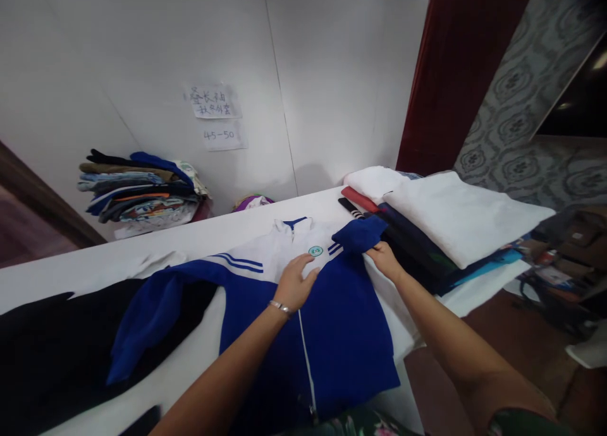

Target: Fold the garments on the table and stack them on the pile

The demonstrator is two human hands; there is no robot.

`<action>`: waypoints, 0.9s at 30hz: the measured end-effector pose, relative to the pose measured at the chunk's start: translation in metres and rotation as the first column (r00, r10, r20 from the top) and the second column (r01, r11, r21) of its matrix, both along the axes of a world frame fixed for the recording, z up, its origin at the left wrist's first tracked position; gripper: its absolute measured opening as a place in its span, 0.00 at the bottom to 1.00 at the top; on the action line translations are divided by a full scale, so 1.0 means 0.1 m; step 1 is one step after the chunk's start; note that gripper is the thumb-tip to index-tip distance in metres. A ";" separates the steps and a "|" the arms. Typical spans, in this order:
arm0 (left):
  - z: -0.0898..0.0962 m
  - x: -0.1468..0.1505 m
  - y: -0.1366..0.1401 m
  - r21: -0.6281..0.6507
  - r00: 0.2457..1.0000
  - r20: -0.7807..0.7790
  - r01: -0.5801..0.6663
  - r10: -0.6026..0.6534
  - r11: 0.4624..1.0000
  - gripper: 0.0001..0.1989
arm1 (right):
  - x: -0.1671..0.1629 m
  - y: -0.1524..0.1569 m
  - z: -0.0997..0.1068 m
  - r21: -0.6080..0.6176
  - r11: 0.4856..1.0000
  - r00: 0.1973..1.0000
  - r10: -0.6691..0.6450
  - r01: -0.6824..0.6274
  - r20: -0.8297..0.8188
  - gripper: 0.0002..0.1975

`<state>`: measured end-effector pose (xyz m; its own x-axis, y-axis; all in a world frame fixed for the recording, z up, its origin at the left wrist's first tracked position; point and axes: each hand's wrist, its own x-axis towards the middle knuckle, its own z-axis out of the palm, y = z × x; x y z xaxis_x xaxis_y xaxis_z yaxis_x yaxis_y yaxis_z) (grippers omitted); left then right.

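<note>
Well, "45-50" sign beyond the jacket.

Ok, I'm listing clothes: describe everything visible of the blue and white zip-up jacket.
The jacket lies front up on a white table, collar farthest away. Soft-looking, it has a white yoke, blue shoulder stripes, round green emblem and white zip. One sleeve overlies black fabric; the right hand holds the other; the left hand is at the chest.
</note>
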<state>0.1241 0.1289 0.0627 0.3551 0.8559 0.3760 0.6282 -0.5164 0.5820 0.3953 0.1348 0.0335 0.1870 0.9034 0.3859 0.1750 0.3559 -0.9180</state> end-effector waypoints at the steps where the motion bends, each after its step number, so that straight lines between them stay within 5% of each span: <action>1: 0.06 0.17 -0.01 0.015 0.998 0.053 0.041 -0.042 0.999 0.17 | -0.02 -0.03 -0.02 0.003 1.000 0.999 0.013 -0.013 0.036 0.08; 5: 0.26 0.67 0.01 0.086 0.985 0.121 0.115 -0.125 0.990 0.20 | -0.06 -0.10 -0.13 0.107 0.989 0.944 0.061 -0.101 0.325 0.10; 9: 0.29 0.88 0.01 0.034 0.985 -0.051 0.170 -0.168 0.985 0.36 | -0.06 -0.15 -0.27 0.198 0.965 0.783 0.012 -0.172 0.622 0.14; 14: 0.16 0.89 -0.08 -0.019 0.989 -0.094 0.116 -0.118 0.993 0.12 | -0.05 -0.18 -0.39 0.126 0.988 0.726 -0.021 -0.090 0.688 0.21; 18: 0.35 0.87 0.08 -0.150 0.973 0.221 -0.039 0.072 0.988 0.13 | 0.02 -0.13 -0.44 0.087 0.991 0.801 -0.132 0.101 0.583 0.29; 23: 0.93 0.94 0.61 -0.285 0.633 0.748 0.038 0.198 0.958 0.16 | 0.08 -0.16 -0.54 -0.056 0.961 0.927 -0.246 0.272 0.283 0.35; 27: 1.36 0.99 1.00 -0.301 0.401 0.886 0.113 0.233 0.947 0.14 | 0.03 -0.40 -0.71 -0.229 0.958 0.985 -0.167 0.172 0.044 0.39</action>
